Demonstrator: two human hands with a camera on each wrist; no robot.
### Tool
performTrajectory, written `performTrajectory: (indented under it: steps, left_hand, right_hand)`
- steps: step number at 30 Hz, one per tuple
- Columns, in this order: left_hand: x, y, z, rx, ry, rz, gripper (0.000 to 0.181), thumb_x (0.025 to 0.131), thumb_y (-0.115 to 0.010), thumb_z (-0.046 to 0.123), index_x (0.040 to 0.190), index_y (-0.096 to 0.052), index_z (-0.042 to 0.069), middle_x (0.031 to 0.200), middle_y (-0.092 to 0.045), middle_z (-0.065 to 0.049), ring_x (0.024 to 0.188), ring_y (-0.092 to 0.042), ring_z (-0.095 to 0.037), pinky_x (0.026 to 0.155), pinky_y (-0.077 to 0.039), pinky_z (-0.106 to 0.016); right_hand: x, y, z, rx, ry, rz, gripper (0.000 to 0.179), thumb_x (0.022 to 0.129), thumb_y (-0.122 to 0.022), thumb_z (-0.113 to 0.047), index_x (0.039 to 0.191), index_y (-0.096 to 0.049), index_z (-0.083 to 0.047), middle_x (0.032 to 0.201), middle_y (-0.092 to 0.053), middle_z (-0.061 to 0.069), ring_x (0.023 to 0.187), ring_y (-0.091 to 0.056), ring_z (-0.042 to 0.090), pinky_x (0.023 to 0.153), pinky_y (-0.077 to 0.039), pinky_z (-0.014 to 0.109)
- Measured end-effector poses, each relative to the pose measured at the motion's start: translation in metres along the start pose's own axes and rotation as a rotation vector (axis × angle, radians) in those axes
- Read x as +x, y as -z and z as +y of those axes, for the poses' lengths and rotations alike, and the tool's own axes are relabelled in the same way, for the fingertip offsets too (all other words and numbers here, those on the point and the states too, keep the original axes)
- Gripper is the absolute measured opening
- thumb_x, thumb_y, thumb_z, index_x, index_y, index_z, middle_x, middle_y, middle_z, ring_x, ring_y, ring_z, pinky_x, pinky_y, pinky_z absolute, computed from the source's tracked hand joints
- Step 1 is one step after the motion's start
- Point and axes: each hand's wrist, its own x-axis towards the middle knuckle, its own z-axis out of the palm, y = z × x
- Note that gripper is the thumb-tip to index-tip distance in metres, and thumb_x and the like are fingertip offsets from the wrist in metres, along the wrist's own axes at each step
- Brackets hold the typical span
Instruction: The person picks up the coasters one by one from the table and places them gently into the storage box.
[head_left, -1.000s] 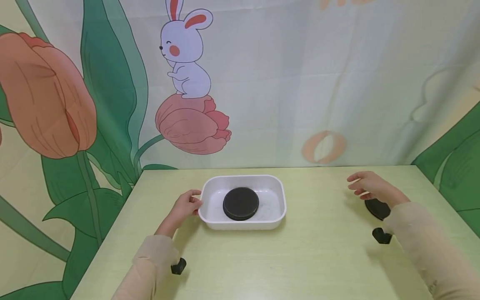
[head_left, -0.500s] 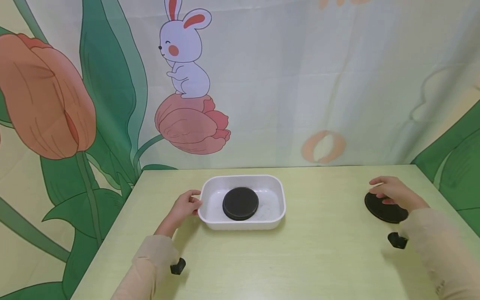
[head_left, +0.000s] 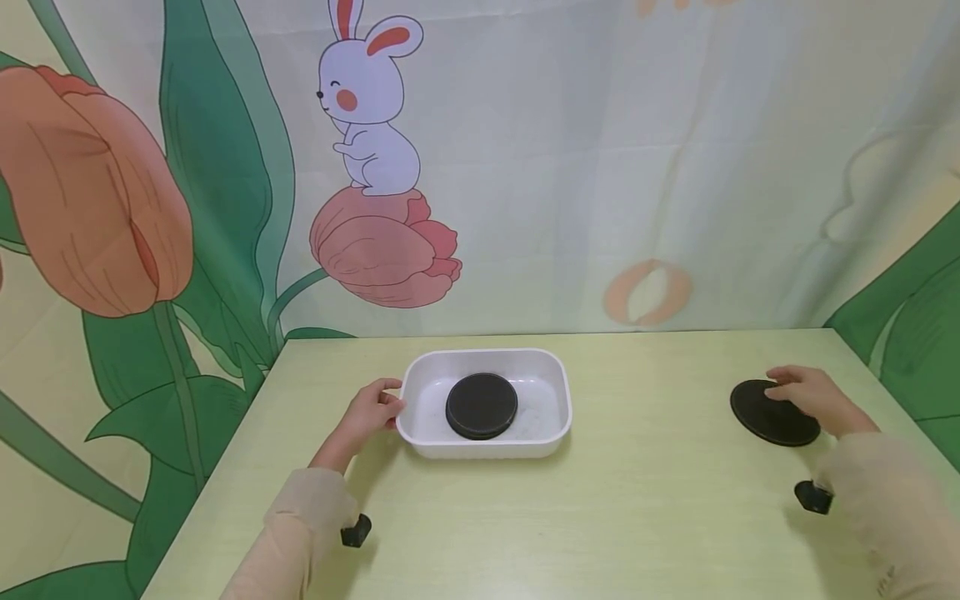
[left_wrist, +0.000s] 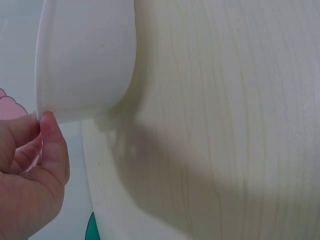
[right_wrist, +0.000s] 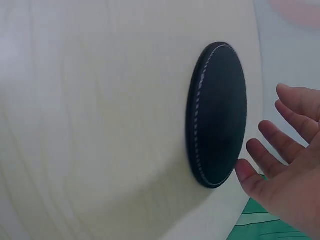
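My left hand pinches the left end of a white rectangular tray. In the left wrist view, thumb and finger meet at the rim of the tray. Inside it lie stacked round black coasters, a little left of the middle. My right hand is over a round black coaster on the right of the table. Its fingers are spread and relaxed, holding nothing. White stitching edges this coaster in the right wrist view, with the fingertips close by its rim.
The pale green wooden table ends at a printed curtain with a rabbit and tulips. Black wrist cameras hang below both sleeves.
My right hand has moved right and toward me, from left of the far coaster to over its right part, uncovering most of it. The left hand and the tray stay put.
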Motion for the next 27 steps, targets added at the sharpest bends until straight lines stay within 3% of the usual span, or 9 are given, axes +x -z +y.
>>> performTrajectory:
  steps: [11,18,27]
  left_hand:
    - [-0.003,-0.001,0.002,-0.014,-0.001,0.001,0.038,0.087,-0.052,0.003,0.123,-0.043,-0.001,0.089,-0.050,-0.013,0.069,-0.050,-0.015,0.061,-0.049,-0.023]
    - [-0.003,-0.002,0.002,-0.022,0.001,0.003,0.037,0.087,-0.051,0.002,0.123,-0.043,-0.002,0.087,-0.049,-0.012,0.068,-0.049,-0.014,0.060,-0.049,-0.023]
    - [-0.003,-0.002,0.003,-0.017,0.021,0.008,0.038,0.087,-0.052,0.004,0.124,-0.043,0.001,0.089,-0.049,-0.012,0.068,-0.049,-0.015,0.061,-0.049,-0.022]
  right_hand:
    - [-0.003,-0.008,0.021,-0.105,0.006,0.028,0.069,0.090,-0.045,-0.028,0.132,-0.012,0.017,0.131,-0.011,0.042,0.118,-0.012,0.058,0.092,-0.021,0.063]
    - [0.000,-0.012,0.031,-0.205,-0.012,0.068,0.071,0.088,-0.049,-0.029,0.130,-0.017,0.017,0.127,-0.017,0.044,0.115,-0.017,0.058,0.090,-0.023,0.063]
    - [0.001,-0.012,0.028,-0.246,-0.037,0.101,0.066,0.079,-0.055,-0.016,0.127,-0.024,0.018,0.124,-0.024,0.044,0.110,-0.027,0.056,0.088,-0.029,0.061]
